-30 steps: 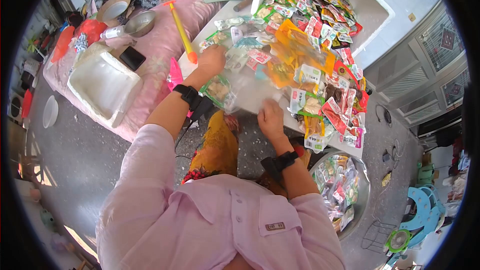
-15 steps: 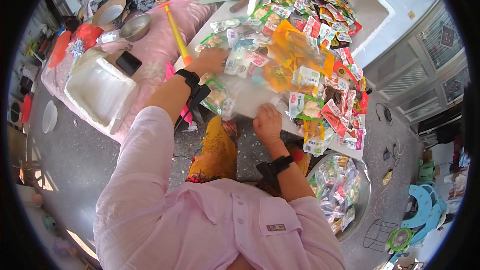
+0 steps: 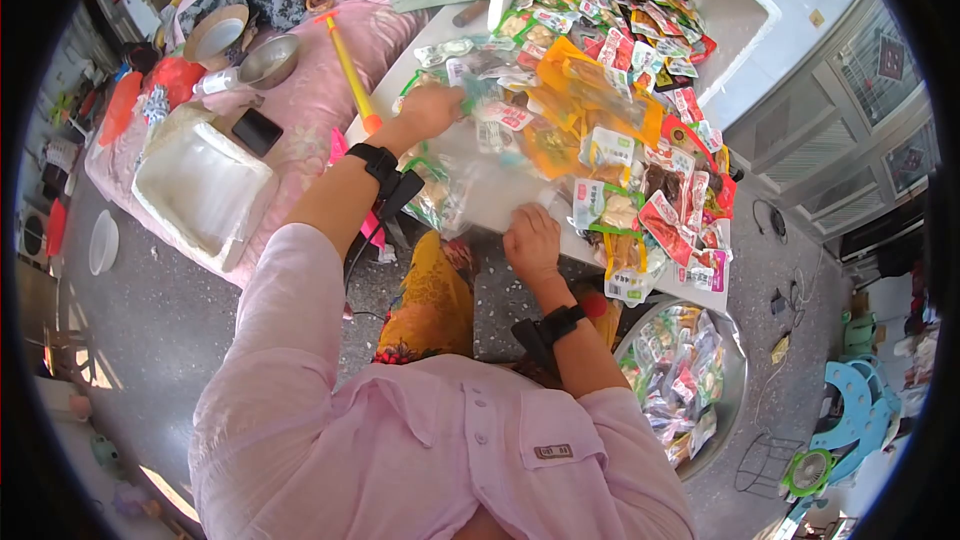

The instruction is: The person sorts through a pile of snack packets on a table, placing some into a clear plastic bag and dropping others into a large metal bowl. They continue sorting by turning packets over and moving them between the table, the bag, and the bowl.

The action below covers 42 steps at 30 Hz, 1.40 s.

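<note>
My left hand (image 3: pixel 432 112) is closed at the left part of the white table (image 3: pixel 490 195), its fingertips on the edge of a clear food packet (image 3: pixel 484 92) that is blurred by motion. Close to the table's front edge rests my right hand (image 3: pixel 532 240), fingers curled; whatever they may hold is hidden. Orange packets (image 3: pixel 600 95) and a green-edged packet (image 3: pixel 606 206) lie to the right of my hands. Another clear packet (image 3: pixel 432 190) sits at the table's left front corner, below my left wrist.
A white foam box (image 3: pixel 735 10) full of colourful packets stands at the back. A metal basin (image 3: pixel 738 370) of packets is on the floor at right. The pink bed (image 3: pixel 310 90) at left bears a foam tray (image 3: pixel 205 185), a phone (image 3: pixel 257 131) and a yellow-handled tool (image 3: pixel 350 70).
My left hand has shifted slightly right and away from me, and the clear packets near it have moved. My right hand stays at the table's front edge.
</note>
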Motion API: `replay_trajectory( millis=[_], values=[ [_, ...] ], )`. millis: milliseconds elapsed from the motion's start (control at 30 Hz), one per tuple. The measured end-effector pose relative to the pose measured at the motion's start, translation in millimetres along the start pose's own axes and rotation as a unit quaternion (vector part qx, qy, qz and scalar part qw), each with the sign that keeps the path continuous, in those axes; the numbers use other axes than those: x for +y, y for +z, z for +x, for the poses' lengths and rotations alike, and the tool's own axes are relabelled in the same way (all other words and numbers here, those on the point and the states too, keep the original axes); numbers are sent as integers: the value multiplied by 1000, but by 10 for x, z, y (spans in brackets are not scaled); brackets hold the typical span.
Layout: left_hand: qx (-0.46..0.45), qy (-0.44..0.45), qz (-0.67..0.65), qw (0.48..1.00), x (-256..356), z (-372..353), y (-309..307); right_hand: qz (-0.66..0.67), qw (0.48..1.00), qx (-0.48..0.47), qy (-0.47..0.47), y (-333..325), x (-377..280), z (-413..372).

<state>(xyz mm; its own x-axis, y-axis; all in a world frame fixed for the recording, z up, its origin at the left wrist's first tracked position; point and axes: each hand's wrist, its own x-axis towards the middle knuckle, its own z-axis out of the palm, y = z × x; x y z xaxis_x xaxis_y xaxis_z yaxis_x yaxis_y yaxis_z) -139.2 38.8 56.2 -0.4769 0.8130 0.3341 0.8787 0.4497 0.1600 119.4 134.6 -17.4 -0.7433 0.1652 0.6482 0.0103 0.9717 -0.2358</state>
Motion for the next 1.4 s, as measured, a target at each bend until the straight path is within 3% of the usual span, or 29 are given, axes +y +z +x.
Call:
replay_trajectory(
  millis=[167,267,367,467,567,633,700,733,767,833,867,900,967,1000,1100,1233,1267,1367,1400],
  values=[
    [-15,-92,-61,994,46,67,-258,15,1000,-11,7,-27,-14,16],
    [69,-77,-162,981,6,79,-381,21,1000,-1,2,-18,1,12],
    [17,-193,-370,909,158,3,-558,69,997,10,11,29,52,-4],
    [-36,-221,-510,831,354,-162,-617,209,968,61,121,-7,72,20],
    [-80,-185,-455,868,742,-433,-677,466,831,45,302,-286,-25,173],
    [-120,-112,-402,901,1014,-650,-640,476,849,1,231,-563,-122,266],
    [-60,-33,-388,919,1219,-875,-370,425,883,-83,181,-801,-245,288],
    [-92,-41,-395,913,1326,-963,-343,360,912,-131,144,-816,-254,240],
    [-126,-47,-404,905,1423,-1039,-313,361,907,-141,166,-826,-264,196],
    [-117,-144,-478,859,1533,-1148,-152,362,895,-158,210,-827,-275,110],
    [-111,-191,-510,831,1566,-1193,-78,394,881,-124,232,-691,-173,-6],
    [-89,-229,-566,787,1611,-1229,-27,504,805,-100,297,-676,-164,-44],
    [-45,-299,-665,683,1714,-1292,51,687,599,-45,409,-666,-168,-129],
    [-5,-302,-696,652,1779,-1311,57,709,561,-41,426,-657,-201,-167],
    [72,-336,-753,561,1791,-1349,223,769,504,-90,383,-783,-339,-263],
    [104,-335,-771,532,1698,-1406,324,796,443,-109,399,-848,-414,-369],
    [100,-330,-777,527,1705,-1437,431,808,423,-40,408,-829,-496,-369],
    [54,-359,-797,482,1787,-1447,107,750,501,13,431,-731,-372,-430],
    [32,-377,-803,461,1797,-1454,-31,755,505,1,418,-778,-335,-422]
  ],
)
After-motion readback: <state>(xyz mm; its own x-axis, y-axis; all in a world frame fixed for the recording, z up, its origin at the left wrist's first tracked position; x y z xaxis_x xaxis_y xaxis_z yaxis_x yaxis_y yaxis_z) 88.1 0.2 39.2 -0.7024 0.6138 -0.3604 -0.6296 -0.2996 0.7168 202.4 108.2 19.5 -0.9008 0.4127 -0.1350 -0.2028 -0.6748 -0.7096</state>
